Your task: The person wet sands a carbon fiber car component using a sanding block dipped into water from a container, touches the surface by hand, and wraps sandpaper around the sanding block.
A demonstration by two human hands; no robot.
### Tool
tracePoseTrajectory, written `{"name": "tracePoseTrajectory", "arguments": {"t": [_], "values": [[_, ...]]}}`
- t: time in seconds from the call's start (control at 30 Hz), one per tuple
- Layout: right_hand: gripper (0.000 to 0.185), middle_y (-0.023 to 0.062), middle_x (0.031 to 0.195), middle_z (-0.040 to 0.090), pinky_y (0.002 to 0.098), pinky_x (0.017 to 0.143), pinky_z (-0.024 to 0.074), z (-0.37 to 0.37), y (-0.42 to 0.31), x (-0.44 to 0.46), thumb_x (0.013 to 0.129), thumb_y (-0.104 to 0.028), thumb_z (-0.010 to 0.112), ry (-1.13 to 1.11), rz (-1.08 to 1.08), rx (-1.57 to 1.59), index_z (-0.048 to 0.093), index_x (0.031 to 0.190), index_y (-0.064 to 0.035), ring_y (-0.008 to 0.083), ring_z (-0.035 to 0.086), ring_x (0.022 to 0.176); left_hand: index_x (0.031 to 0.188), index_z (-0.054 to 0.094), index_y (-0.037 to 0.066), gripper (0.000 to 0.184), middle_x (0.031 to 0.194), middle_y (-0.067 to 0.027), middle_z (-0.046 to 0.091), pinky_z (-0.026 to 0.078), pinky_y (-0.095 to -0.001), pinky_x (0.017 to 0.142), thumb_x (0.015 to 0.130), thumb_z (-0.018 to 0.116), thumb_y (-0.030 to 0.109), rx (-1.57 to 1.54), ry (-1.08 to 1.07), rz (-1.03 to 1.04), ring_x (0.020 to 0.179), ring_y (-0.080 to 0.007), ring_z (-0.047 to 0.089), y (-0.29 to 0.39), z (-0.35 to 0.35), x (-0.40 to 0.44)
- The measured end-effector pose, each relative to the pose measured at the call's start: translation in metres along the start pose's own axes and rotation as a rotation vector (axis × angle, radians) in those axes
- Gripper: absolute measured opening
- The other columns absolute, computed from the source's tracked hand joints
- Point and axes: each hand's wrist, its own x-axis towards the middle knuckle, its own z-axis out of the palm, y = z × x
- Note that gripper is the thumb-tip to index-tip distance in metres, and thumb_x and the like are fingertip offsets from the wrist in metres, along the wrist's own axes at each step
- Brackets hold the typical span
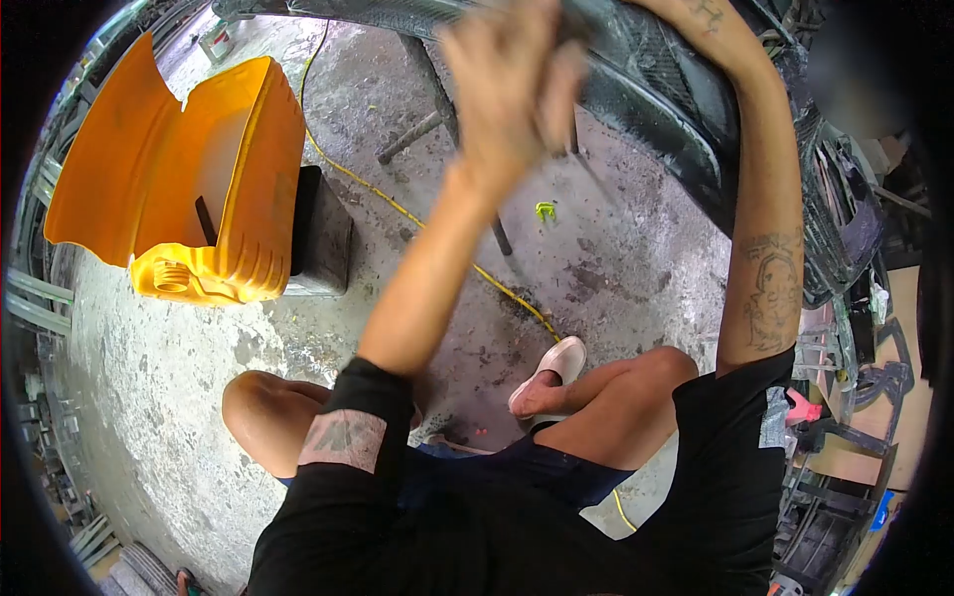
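At the top centre, my left hand (512,84) is smeared by motion in front of the edge of a large dark, glossy panel with a carbon-like weave (646,109). Whether it holds anything is hidden by the blur. My right forearm reaches up along the right side of the panel, and my right hand (661,5) lies at the top edge of the view, mostly cut off, with its fingers out of sight. A dark stand (432,89) with metal legs shows beneath the panel.
A cut-open orange plastic container (268,179) with a dark strip inside rests on a black box (323,233) at the left. A yellow cable (383,199) crosses the stained concrete floor. A small green item (545,211) lies below the panel. Cluttered metal frames stand at the right.
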Motion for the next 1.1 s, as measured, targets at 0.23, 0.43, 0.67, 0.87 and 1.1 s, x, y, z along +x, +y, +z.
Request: {"name": "tracePoseTrajectory", "arguments": {"t": [0.23, 0.43, 0.67, 0.87, 1.1], "values": [[0.118, 0.0326, 0.158, 0.037, 0.0422, 0.124, 0.0289, -0.003, -0.005, -0.003, 0.077, -0.062, 0.083, 0.006, 0.001, -0.005, 0.029, 0.162, -0.0005, 0.0415, 0.035, 0.15, 0.138, 0.065, 0.003, 0.058, 0.117, -0.0179, 0.062, 0.039, -0.0411, 0.096, 0.083, 0.08, 0.013, -0.035, 0.11, -0.132, 0.109, -0.0325, 0.055, 0.048, 0.013, -0.056], [0.117, 0.0327, 0.157, 0.038, 0.042, 0.124, 0.0296, 0.001, 0.003, 0.001, 0.076, -0.062, 0.083, -0.001, 0.001, 0.007, 0.03, 0.162, -0.0025, 0.041, 0.035, 0.15, 0.138, 0.065, 0.003, 0.058, 0.113, -0.0128, 0.066, 0.038, -0.0422, 0.096, 0.082, 0.079, 0.01, 0.052, 0.213, 0.043, 0.106, -0.0299, 0.055, -0.011, 0.013, -0.005], [0.116, 0.0318, 0.157, 0.038, 0.0422, 0.124, 0.0293, -0.002, -0.001, 0.002, 0.077, -0.06, 0.082, -0.016, 0.001, -0.005, 0.029, 0.163, -0.0031, 0.0409, 0.036, 0.149, 0.142, 0.062, 0.003, 0.063, 0.112, -0.0142, 0.066, 0.038, -0.0413, 0.096, 0.082, 0.079, 0.012, -0.087, -0.034, -0.054, 0.106, -0.0298, 0.055, 0.036, 0.011, -0.053], [0.116, 0.0319, 0.156, 0.039, 0.0416, 0.125, 0.0274, -0.003, 0.005, 0.004, 0.077, -0.06, 0.083, -0.013, -0.001, -0.021, 0.03, 0.163, -0.0033, 0.0407, 0.035, 0.15, 0.128, 0.067, 0.008, 0.039, 0.112, -0.0158, 0.062, 0.04, -0.05, 0.096, 0.091, 0.071, 0.019, 0.007, 0.21, -0.149, 0.108, -0.034, 0.054, 0.028, 0.026, -0.021], [0.117, 0.0329, 0.155, 0.04, 0.042, 0.124, 0.0295, 0.0, 0.007, 0.003, 0.077, -0.062, 0.082, -0.018, 0.019, -0.02, 0.028, 0.163, -0.0033, 0.0416, 0.037, 0.149, 0.12, 0.07, 0.014, 0.038, 0.112, -0.0169, 0.062, 0.041, -0.0474, 0.093, 0.082, 0.078, 0.012, -0.253, -0.021, -0.194, 0.107, -0.039, 0.056, -0.031, 0.022, 0.004]]}}
